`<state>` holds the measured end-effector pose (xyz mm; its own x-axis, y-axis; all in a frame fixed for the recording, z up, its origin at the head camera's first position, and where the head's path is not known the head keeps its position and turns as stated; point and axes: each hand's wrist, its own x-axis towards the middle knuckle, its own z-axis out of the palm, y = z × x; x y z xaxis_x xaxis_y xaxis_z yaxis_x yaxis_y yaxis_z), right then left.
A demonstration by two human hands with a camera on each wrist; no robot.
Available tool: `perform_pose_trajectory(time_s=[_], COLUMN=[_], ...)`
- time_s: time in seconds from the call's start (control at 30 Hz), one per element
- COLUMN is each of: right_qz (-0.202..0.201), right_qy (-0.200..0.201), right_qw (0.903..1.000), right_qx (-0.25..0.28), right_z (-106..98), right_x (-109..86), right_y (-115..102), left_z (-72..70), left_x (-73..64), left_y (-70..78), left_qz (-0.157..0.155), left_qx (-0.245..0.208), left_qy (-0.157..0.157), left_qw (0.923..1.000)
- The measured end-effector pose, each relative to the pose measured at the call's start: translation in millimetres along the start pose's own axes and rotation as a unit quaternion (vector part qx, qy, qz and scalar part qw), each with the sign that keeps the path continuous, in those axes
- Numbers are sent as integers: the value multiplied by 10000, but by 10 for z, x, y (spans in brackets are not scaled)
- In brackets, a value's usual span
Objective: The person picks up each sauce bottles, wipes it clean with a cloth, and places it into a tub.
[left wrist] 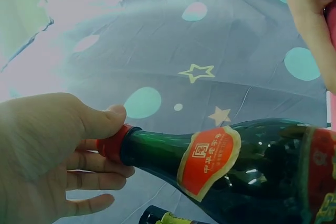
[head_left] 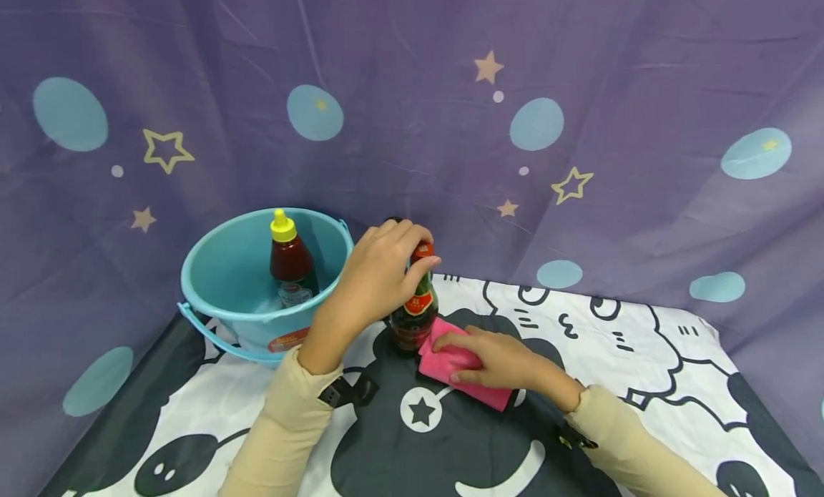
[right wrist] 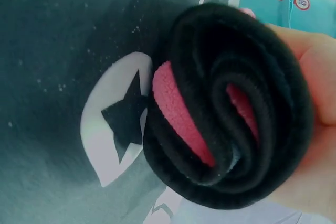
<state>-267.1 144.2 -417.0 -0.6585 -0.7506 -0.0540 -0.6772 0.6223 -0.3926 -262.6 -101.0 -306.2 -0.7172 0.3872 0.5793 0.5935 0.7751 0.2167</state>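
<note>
Probably wiping the green bottle [head_left: 415, 329] right of the bucket [head_left: 247, 332], gripping its red cap [left wrist: 113, 144] with left hand [head_left: 380, 268], pink cloth [head_left: 438, 365] with right hand [head_left: 492, 357]; next, likely rubbing higher.

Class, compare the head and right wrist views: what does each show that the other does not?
Only the head view shows the left hand, the red-capped bottle and the yellow-capped bottle. Only the right wrist view shows the black coiled end of the pink roll. Both show that roll, the right hand and the blue bucket.
</note>
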Motion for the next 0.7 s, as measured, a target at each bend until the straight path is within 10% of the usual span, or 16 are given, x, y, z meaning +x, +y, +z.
perform_pose_trajectory(time_s=[0.4, 0.7], right_qz=[-411, -621], right_qy=[557, 1448], right_qw=[9967, 9751], right_qx=[421, 1562], right_z=[-284, -829], right_x=[-207, -391], right_y=[55, 75], left_z=[47, 34], left_x=[6, 24], left_y=[-3, -69], left_qz=[240, 446], left_qx=[-160, -557], left_qy=[227, 10], left_qw=[9993, 9975])
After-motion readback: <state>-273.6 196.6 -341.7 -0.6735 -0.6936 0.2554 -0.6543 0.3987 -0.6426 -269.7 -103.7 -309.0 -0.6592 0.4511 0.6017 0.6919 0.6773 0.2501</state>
